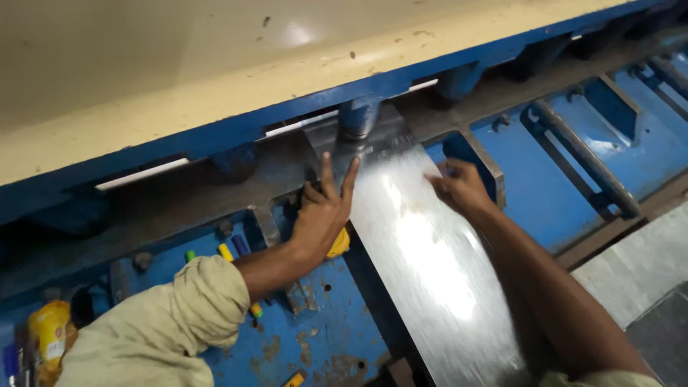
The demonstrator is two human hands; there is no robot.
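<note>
- Your left sleeve (172, 322), pale and rolled up, is the closest thing, low in the picture and cut off at the bottom.
- Your left hand (322, 211) lies flat at the left edge of the shiny metal sheet (423, 265). Its fingers (326, 172) are spread open and point up at the machine; they grip nothing.
- Under that hand a small yellow thing (340, 244) peeks out. You cannot tell what it is.
- Your right hand (462, 188) rests on the right edge of the sheet, near its far end. Its fingers are curled, but you cannot tell if they pinch the edge or just press on it.
- The sheet lies on the blue table (330, 337), long and narrow. Its far end sits under a round blue clamp foot (358, 118) below the cream machine cover (215, 86).
- The near end of the sheet is cut off by the bottom of the picture.
- Right of the sheet there is open blue table with grey rails (584, 161).
- Left of it lie small coloured markers (226, 252) and a yellow packet (49, 333), partly hidden.
- The dark gap under the cover is hard to see into.
</note>
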